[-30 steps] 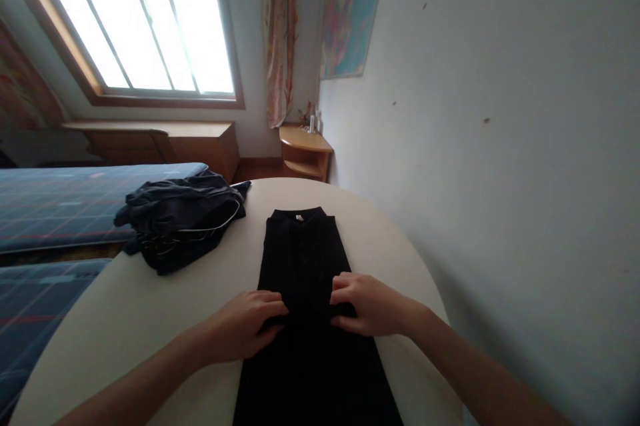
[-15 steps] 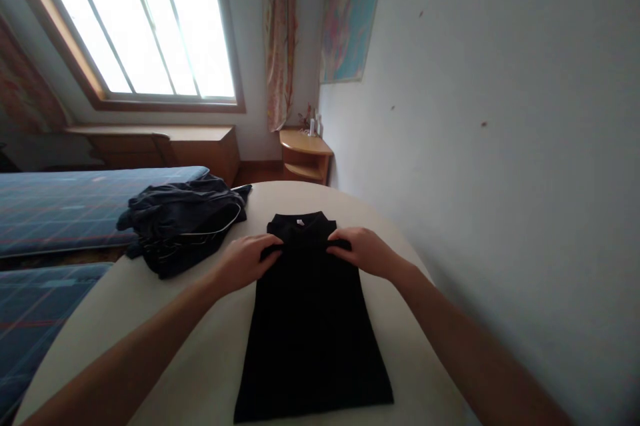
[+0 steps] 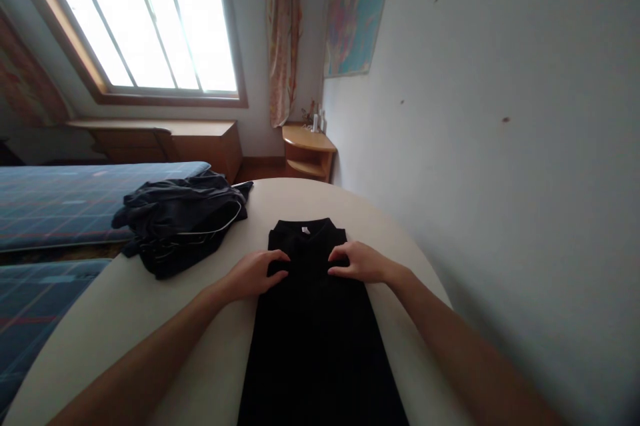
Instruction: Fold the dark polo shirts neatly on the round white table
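A black shirt (image 3: 320, 339) lies on the pale round table (image 3: 310, 189), narrowed to a long panel that widens toward me. Its collar, with a small white label, is at the far end; its near edge runs out of view. On the shirt's left side, below the collar, my left hand (image 3: 257, 273) rests with thumb and forefinger apart. My right hand (image 3: 363, 263) mirrors it on the opposite side, thumb and forefinger likewise parted. No cloth shows pinched in either hand, though their outer fingers are partly hidden.
A heap of dark clothes (image 3: 185, 219) with white piping sits at the table's left edge. Beyond it are blue plaid mattresses (image 3: 90, 203). A white wall (image 3: 500, 213) stands close on the right. A wooden corner shelf (image 3: 310, 139) and a low desk (image 3: 200, 129) are at the back.
Both hands have let go of the raised fold of cloth, and it now lies flat below the collar. The hands sit slightly nearer me. The view has shifted a little.
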The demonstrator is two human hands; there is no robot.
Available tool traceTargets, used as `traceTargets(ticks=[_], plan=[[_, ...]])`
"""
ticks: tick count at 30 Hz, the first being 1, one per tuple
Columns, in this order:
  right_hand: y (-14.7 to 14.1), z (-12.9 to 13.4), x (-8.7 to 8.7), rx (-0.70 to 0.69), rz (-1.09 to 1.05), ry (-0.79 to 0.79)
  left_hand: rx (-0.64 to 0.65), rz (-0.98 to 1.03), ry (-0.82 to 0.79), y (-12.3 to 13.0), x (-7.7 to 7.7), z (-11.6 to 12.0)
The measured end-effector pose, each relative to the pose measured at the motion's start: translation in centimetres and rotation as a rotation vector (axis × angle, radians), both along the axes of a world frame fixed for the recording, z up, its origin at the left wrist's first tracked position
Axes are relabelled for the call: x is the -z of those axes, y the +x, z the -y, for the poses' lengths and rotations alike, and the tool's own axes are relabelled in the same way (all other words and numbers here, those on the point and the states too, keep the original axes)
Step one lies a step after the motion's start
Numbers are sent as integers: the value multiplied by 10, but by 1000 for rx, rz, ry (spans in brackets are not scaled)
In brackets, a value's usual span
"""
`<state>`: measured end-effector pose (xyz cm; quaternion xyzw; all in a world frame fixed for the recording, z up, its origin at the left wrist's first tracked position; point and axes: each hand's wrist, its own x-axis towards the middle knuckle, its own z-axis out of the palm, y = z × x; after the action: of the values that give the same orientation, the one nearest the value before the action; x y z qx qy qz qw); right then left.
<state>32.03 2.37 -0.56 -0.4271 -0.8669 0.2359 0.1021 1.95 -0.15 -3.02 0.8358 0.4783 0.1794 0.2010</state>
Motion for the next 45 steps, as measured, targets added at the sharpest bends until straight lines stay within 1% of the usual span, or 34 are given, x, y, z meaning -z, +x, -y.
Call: traceTargets(ticks=[2,3,4,5,7,8,9,11,14,16,19,23,25,28,31,35,39,42,45], plan=[[-2,5,-10,9,58,-54,36,38,-37,-3,-6,-4],[-5,6,-14,30,91,-47,18,64,-30,-5,-7,-10],[-10,6,-18,59,123,-19,-32,93,-2,-6,-7,-16],[-16,6,-21,92,152,21,-109,120,43,-8,-5,-24],[-33,3,-24,163,185,110,-279,161,140,-10,1,-40],[-43,1,-24,198,189,144,-340,170,169,-10,6,-47],[-54,-2,-23,234,186,169,-380,175,188,-11,11,-52],[-74,-6,-18,304,161,196,-408,172,206,-10,20,-58],[-96,-12,-6,365,94,183,-379,162,239,-9,28,-59],[-103,-14,2,372,23,154,-339,151,259,-10,31,-60],[-104,-17,13,343,-120,123,-300,142,285,-13,33,-65],[-101,-20,22,296,-270,132,-294,152,303,-14,33,-73],[-100,-22,25,291,-279,147,-306,164,324,-11,31,-72],[-100,-23,28,285,-261,145,-333,176,378,-3,24,-62],[-100,-22,28,278,-284,143,-291,150,364,4,19,-49],[-99,-22,27,316,-287,139,-235,122,288,5,21,-44],[-98,-23,26,346,-237,164,-213,147,302,2,24,-46],[-98,-20,27,338,-199,234,-183,163,302,2,21,-43],[-100,-15,28,246,-153,329,-88,164,272,5,15,-36]])
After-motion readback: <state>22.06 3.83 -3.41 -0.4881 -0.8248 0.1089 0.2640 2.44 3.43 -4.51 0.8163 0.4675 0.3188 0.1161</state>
